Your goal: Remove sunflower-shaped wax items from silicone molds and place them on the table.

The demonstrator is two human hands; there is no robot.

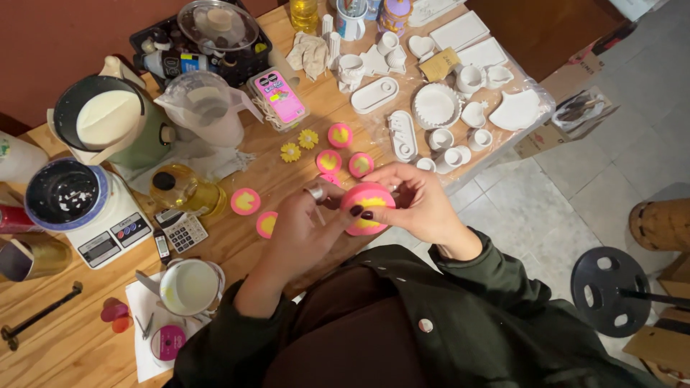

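Observation:
Both my hands hold one round pink silicone mould (366, 205) with yellow filling, just above the near edge of the wooden table (68, 341). My left hand (309, 230) grips its left side, dark-painted nails resting on the pink rim. My right hand (417, 201) cups its right side. Several smaller pink moulds with yellow centres lie on the wood beyond: one (245, 201), another (267, 223), a third (340, 134), and more near them. Two yellow daisy-shaped pieces (299, 145) sit beside these.
A digital scale (108, 233) carries a dark bowl. Nearby stand a calculator (182, 231), a yellow oil bottle (183, 190), a cup of pale liquid (189, 287), a green pitcher (118, 122), and a clear jug (208, 108). White moulds and cast pieces (438, 108) cover the table's right end.

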